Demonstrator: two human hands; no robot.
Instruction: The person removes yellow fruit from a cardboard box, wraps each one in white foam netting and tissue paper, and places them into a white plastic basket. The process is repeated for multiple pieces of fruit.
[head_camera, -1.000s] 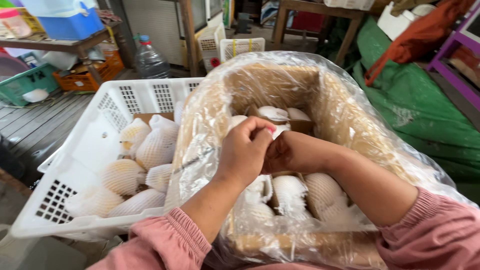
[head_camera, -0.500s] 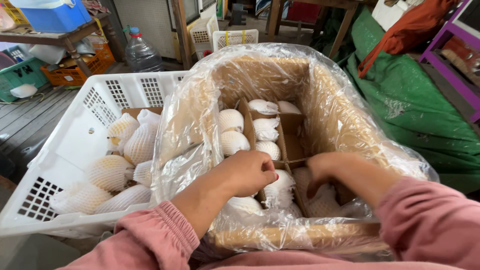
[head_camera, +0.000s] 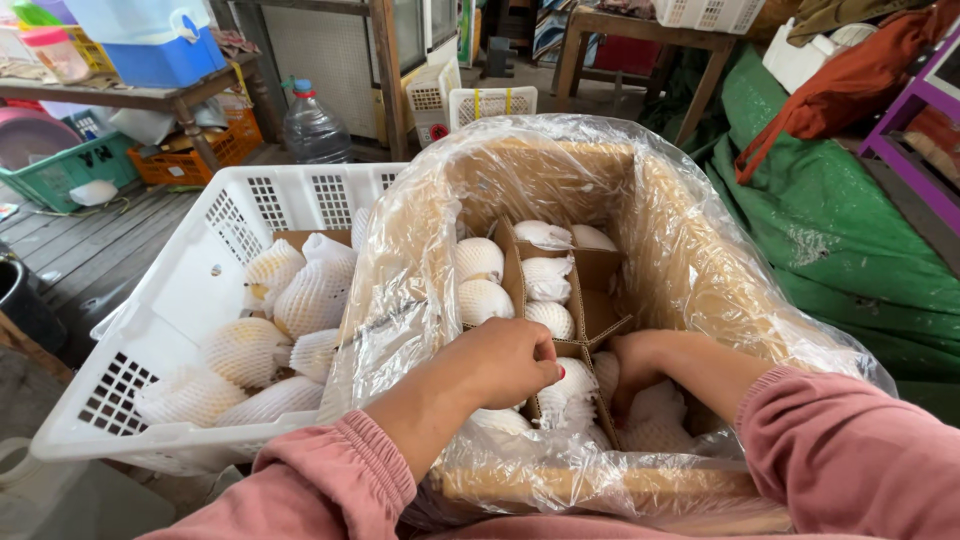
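Both hands are inside a cardboard box (head_camera: 700, 270) that is lined with a clear plastic bag (head_camera: 400, 290). The box is divided by brown cardboard dividers (head_camera: 575, 345) into cells, and each filled cell holds a round fruit wrapped in white foam net. The left hand (head_camera: 505, 362) is curled into a loose fist, with the fingertips (head_camera: 548, 372) pinching the top edge of a divider. Just under these fingers lies one wrapped fruit (head_camera: 575, 380), touching the divider. The right hand (head_camera: 640, 365) reaches down in the next cell on the other side of the divider; its fingers are hidden behind the cardboard and the fruits, so it is not possible to tell how far they are open or what they hold. Beyond the fingers, farther from the person, more wrapped fruits (head_camera: 480, 280) fill the cells in two rows.

To the left of the left hand, outside the box, stands a white plastic crate (head_camera: 200, 270) with other wrapped fruits (head_camera: 310, 295) in it. The plastic bag hangs over the box edge between the crate and the hands. Pink sleeves (head_camera: 340, 480) cover both arms. Far behind are a water bottle (head_camera: 312, 125), a blue cooler box (head_camera: 160, 40) on a wooden shelf, and a green tarp (head_camera: 830, 230) on the right.
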